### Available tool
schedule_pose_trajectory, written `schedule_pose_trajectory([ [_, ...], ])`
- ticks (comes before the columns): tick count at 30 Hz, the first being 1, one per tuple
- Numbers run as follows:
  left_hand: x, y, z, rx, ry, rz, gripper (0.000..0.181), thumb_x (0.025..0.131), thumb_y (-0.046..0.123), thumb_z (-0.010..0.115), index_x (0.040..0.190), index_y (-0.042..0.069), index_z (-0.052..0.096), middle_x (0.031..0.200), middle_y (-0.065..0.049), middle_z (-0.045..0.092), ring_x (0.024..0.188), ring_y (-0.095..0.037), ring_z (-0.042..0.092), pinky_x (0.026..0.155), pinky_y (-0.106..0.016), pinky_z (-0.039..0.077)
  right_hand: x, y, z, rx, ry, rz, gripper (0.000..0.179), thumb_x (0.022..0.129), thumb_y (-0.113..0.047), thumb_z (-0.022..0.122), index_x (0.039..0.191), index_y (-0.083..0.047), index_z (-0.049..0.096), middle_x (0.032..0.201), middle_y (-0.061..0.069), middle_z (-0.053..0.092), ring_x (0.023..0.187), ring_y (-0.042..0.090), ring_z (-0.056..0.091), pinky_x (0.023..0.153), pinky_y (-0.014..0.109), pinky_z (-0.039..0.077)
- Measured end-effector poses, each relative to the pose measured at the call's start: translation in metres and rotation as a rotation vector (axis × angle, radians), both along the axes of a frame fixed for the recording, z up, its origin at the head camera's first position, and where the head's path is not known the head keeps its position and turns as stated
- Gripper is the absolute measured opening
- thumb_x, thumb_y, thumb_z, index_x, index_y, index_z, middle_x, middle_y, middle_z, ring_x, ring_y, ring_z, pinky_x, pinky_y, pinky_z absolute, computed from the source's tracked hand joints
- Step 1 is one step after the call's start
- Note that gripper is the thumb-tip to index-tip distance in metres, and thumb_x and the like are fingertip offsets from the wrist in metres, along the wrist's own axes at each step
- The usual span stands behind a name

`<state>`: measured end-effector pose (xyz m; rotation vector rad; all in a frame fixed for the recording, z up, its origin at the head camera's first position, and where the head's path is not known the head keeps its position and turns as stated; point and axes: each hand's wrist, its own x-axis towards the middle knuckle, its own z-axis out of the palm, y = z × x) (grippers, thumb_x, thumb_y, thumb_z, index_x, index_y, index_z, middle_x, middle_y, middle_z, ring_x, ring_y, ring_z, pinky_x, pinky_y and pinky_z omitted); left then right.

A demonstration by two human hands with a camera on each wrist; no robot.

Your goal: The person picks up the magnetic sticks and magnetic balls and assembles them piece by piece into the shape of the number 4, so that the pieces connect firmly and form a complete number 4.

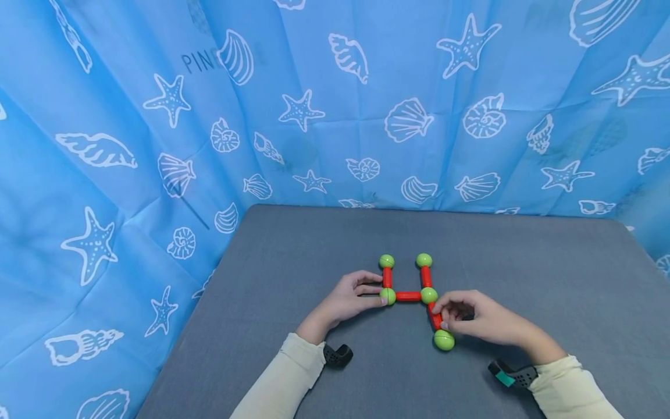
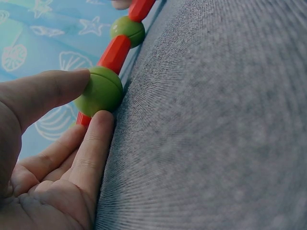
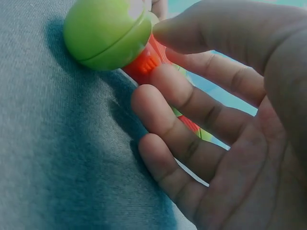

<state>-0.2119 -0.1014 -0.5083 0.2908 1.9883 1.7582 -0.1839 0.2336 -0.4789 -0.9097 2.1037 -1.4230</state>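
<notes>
A figure of red rods and green balls lies on the grey table. My left hand [image 1: 352, 299] holds its left corner, thumb and a fingertip on the green corner ball [image 2: 100, 91]. A red crossbar [image 1: 408, 296] runs from there to a second green ball [image 1: 429, 295]. From each of these two balls a red rod leads away from me to a green end ball [image 1: 387, 261]. My right hand [image 1: 484, 317] pinches the lower right red rod [image 1: 435, 317], which slants toward me. At that rod's near end sits a large green ball [image 3: 105, 36], just beside my right thumb.
The grey cloth-covered table [image 1: 293, 250] reaches back to a blue curtain [image 1: 324, 145] printed with white shells and starfish. A black wrist strap [image 1: 339, 355] shows at my left wrist, and another strap [image 1: 510, 375] with a green patch at my right.
</notes>
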Motion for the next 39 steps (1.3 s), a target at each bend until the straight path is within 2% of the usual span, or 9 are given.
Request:
schedule_pose_trajectory([
  [7, 0.0, 0.0, 0.003, -0.007, -0.003, 0.001, 0.049, 0.093, 0.018, 0.085, 0.138, 0.019, 0.065, 0.141, 0.001, 0.066, 0.125, -0.013, 0.07, 0.114, -0.042, 0.051, -0.001, 0.002, -0.001, 0.009, -0.022, -0.01, 0.02, 0.103, -0.002, 0.066, 0.123, -0.001, 0.068, 0.099, 0.011, 0.069, 0.086, 0.016, 0.065, 0.073, 0.028, 0.058],
  [18, 0.001, -0.001, 0.004, -0.008, -0.013, -0.001, 0.049, 0.093, 0.017, 0.084, 0.138, 0.018, 0.065, 0.14, 0.002, 0.067, 0.126, -0.013, 0.07, 0.114, -0.042, 0.051, 0.003, -0.005, -0.002, 0.031, 0.02, -0.071, 0.019, 0.1, -0.005, 0.071, 0.119, -0.004, 0.07, 0.097, 0.008, 0.069, 0.084, 0.014, 0.065, 0.069, 0.027, 0.055],
  [31, 0.0, -0.001, 0.004, -0.019, -0.002, 0.006, 0.048, 0.094, 0.018, 0.084, 0.138, 0.017, 0.065, 0.142, 0.0, 0.066, 0.127, -0.015, 0.069, 0.115, -0.043, 0.05, 0.004, -0.013, -0.001, 0.064, 0.026, -0.111, 0.018, 0.1, -0.01, 0.073, 0.117, -0.006, 0.071, 0.098, 0.007, 0.069, 0.084, 0.012, 0.064, 0.069, 0.027, 0.055],
  [39, 0.001, -0.001, 0.002, -0.007, 0.005, 0.0, 0.048, 0.094, 0.016, 0.084, 0.138, 0.015, 0.065, 0.142, -0.001, 0.066, 0.127, -0.016, 0.069, 0.114, -0.043, 0.052, 0.006, -0.01, 0.003, 0.059, 0.051, -0.154, 0.016, 0.102, -0.01, 0.07, 0.118, -0.006, 0.071, 0.099, 0.007, 0.071, 0.084, 0.013, 0.065, 0.069, 0.027, 0.056],
])
